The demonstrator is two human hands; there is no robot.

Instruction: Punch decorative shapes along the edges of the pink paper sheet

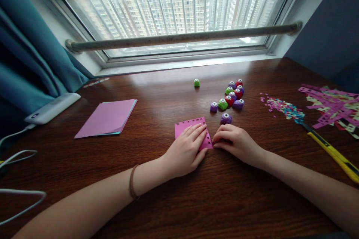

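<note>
A pink sheet of paper (179,130) lies on the table with small shapes punched along its top and right edges. Flat across it rests my left hand (187,147), fingers stretched out and pressing it down. At the paper's lower right corner, my right hand (234,142) is closed with curled fingertips. What it holds, if anything, is hidden, though a small dark reddish bit shows at the fingertips. Just beyond that hand sits a purple craft punch (226,118) with a star on top. Several more purple, green and red punches (229,100) are grouped behind it.
A lone green punch (196,82) stands farther back. To the left are stacked coloured sheets (105,117) and a white power bank (53,108) with a cable. On the right lie paper confetti (283,108), a yellow box cutter (333,153) and punched paper strips (333,101).
</note>
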